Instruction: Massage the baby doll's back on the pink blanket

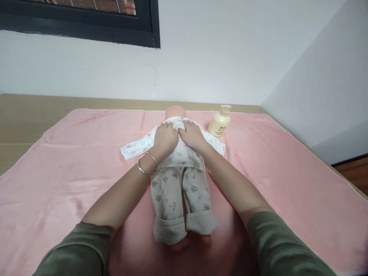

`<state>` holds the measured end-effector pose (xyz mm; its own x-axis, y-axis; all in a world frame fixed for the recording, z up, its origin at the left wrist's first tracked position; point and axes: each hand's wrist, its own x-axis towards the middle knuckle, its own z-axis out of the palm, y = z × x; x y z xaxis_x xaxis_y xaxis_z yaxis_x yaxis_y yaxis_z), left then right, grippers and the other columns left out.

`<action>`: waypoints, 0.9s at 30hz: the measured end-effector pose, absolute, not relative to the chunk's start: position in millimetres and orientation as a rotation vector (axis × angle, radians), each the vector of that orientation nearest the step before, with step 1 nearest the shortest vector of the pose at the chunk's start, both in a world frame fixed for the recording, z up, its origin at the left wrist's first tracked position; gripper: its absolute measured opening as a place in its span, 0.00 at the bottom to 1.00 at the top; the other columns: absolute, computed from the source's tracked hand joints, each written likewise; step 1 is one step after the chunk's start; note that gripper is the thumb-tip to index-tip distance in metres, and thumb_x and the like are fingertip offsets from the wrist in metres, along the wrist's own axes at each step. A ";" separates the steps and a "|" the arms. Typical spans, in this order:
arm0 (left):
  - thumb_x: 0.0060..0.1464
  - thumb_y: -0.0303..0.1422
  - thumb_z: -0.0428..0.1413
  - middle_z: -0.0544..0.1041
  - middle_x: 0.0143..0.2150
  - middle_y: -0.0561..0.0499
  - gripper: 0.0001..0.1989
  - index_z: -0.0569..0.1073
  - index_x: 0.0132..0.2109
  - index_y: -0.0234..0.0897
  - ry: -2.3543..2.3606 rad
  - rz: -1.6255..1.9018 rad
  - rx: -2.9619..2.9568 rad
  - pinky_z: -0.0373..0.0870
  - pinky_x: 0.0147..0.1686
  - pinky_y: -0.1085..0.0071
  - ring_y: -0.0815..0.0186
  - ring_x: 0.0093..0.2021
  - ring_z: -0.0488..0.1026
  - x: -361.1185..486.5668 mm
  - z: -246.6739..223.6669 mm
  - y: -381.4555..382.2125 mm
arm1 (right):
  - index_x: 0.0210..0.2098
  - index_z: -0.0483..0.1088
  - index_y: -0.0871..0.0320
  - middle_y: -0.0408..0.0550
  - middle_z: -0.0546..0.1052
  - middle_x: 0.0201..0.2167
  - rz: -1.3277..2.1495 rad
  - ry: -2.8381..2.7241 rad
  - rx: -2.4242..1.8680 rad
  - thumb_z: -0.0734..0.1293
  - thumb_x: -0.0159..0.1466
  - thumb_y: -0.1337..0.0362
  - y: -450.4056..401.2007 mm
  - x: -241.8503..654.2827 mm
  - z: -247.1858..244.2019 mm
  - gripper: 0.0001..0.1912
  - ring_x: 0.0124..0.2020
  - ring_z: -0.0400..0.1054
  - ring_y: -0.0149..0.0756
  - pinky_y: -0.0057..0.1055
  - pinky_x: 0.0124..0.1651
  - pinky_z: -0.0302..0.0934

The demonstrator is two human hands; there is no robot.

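Two bare hands are on a doll (176,112) lying on a big pink sheet (94,161), head end far, feet near. The sheet covers most of a light wood-coloured surface (17,122), which shows as a strip along the far edge and a wider patch on the far left; the sheet has soft creases and a few darker smudgy patches on its left side. Behind it there's a plain white wall (215,53) with some faint cracks or marks near the middle, and a dark window frame (86,28) up at the far left, with reddish-brown stuff behind bars showing through. Over on the right another pale wall (330,84) comes in at an angle, and a bit of reddish-brown wood (355,172) peeks out below it. The doll's in a white patterned top (179,155) and matching pants (172,191) with turned-up cuffs, sleeves spread out left and right. Left hand (166,138) is laid on the upper part of the top, fingers fairly close together, silver bangles (143,170) on that wrist. Right hand (193,135) is on the top just beside it, fingers a little bent, thumb pointing at the left one. A pale yellow bottle (220,122) stands on the sheet at the far right of the doll, close to its sleeve.
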<state>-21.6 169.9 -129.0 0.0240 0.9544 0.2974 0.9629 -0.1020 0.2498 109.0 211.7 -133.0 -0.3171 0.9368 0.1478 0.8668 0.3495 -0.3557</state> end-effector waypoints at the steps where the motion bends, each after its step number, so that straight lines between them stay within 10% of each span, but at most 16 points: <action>1: 0.64 0.27 0.42 0.78 0.54 0.33 0.20 0.76 0.53 0.27 -2.066 -0.572 -2.230 0.68 0.61 0.55 0.48 0.58 0.73 -17.3 -125.6 164.5 | 0.69 0.60 0.67 0.63 0.63 0.72 0.315 -2.308 -1.566 0.52 0.71 0.55 215.2 111.5 -133.6 0.33 0.72 0.55 0.58 0.56 0.73 0.49; 27: 0.61 0.21 0.45 0.79 0.53 0.32 0.17 0.77 0.50 0.25 -1.977 -0.463 -2.309 0.67 0.62 0.58 0.50 0.60 0.73 -8.6 -119.3 153.9 | 0.68 0.60 0.68 0.63 0.62 0.72 0.323 -2.320 -1.543 0.52 0.72 0.55 221.0 114.6 -132.7 0.32 0.72 0.55 0.58 0.56 0.73 0.49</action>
